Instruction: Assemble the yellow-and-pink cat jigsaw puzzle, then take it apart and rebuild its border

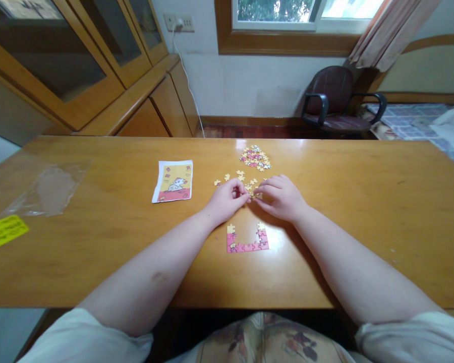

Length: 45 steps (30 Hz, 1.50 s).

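Observation:
My left hand (229, 199) is closed, fingers curled and thumb tip against the index finger; whatever is in the pinch is too small to make out. Facing it, my right hand (282, 198) has thumb and fingers apart over loose yellow jigsaw pieces (248, 186), partly hiding them. Nearer me lies a joined U-shaped puzzle border (245, 247), pink along the bottom with yellow pieces at its upper ends. Beyond the hands is a heap of mixed jigsaw pieces (254, 157). A picture sheet (174, 181) with a white cartoon animal lies left of my left hand.
A clear plastic bag (51, 189) and a yellow label (3, 233) lie on the left of the wooden table (363, 212). Past the far edge stand an office chair (333, 98) and a glass-door cabinet (109, 55) at the left.

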Motion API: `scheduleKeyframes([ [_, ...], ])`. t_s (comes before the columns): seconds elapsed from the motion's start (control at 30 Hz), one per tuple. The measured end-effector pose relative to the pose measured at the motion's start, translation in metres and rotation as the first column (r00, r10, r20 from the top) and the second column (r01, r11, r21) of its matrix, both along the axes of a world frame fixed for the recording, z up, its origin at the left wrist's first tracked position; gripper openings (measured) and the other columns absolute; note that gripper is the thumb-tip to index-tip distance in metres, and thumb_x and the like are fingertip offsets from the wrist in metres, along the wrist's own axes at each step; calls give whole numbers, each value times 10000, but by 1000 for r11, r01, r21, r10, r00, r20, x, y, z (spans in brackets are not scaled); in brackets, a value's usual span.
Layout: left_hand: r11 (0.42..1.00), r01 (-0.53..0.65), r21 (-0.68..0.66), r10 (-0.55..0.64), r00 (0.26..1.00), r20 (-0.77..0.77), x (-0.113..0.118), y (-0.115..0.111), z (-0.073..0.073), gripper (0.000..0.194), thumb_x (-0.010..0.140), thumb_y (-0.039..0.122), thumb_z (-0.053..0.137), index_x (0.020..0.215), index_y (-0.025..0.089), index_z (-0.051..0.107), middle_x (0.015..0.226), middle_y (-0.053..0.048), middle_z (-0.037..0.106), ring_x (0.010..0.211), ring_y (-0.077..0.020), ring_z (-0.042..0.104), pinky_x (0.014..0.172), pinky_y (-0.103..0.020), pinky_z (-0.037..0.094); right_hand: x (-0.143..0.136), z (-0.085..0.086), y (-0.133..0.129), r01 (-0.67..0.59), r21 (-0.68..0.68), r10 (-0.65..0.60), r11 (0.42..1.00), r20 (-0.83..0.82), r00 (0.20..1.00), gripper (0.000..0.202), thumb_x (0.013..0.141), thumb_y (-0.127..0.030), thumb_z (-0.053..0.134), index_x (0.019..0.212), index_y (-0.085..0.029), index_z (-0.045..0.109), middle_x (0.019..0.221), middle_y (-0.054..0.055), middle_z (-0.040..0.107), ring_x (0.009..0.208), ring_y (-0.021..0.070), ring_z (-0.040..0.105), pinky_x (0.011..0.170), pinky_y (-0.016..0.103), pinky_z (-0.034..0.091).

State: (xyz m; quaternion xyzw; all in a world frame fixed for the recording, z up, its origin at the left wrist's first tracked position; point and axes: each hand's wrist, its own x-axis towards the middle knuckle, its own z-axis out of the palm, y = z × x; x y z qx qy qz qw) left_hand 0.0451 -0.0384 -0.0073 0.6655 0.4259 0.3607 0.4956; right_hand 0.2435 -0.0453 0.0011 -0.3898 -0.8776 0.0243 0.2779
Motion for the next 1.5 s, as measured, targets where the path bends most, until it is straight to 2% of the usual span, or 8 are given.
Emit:
scheduleKeyframes([
  [0.13,973,-5,231,58,973,-223,-5,0,4,79,811,219,581,867,188,534,868,-18,618,804,-147,599,783,-324,505,9,0,4,-39,-48,40,998,15,999,190,866,-360,558,926,-225,677,889,67,685,813,197,605,738,352,413],
  [0.23,929,103,354,39,927,-372,-10,2,5,117,841,227,552,945,192,591,984,-43,633,948,-179,584,893,-363,472,16,4,5,-79,-156,94,985,90,992,172,840,-336,569,885,-221,688,826,57,667,753,186,603,702,329,438],
  [0.33,887,229,400,-10,877,-480,-13,4,4,160,850,227,545,977,218,642,1079,-46,623,1063,-200,550,982,-404,423,19,8,5,-75,-211,106,974,138,985,157,822,-315,579,844,-214,697,801,53,655,727,178,602,666,307,442],
  [0.5,838,342,425,-48,822,-567,-14,3,1,194,865,259,548,985,263,700,1179,-52,588,1159,-221,497,1041,-442,370,18,7,5,-61,-217,99,974,168,981,161,812,-311,595,850,-207,711,798,54,657,726,177,605,653,294,437],
  [0.73,826,392,406,-76,789,-609,-14,3,-1,218,873,296,548,1022,285,707,1219,-51,575,1192,-231,470,1056,-454,357,17,8,5,-63,-240,117,969,220,969,192,826,-319,581,883,-196,716,832,58,663,748,173,606,678,282,427],
  [1.1,837,399,375,-89,775,-625,-14,2,-2,230,869,312,558,1041,284,708,1245,-55,569,1202,-237,464,1068,-458,348,19,9,5,-44,-258,100,965,210,973,215,827,-351,591,914,-203,720,871,64,663,778,176,609,687,279,422],
  [1.5,846,397,355,-86,760,-645,-14,2,-1,232,869,326,556,1040,288,708,1260,-56,569,1219,-250,454,1071,-475,343,17,8,5,-60,-279,121,958,208,971,174,832,-303,583,843,-198,721,835,52,666,754,164,606,692,273,428],
])
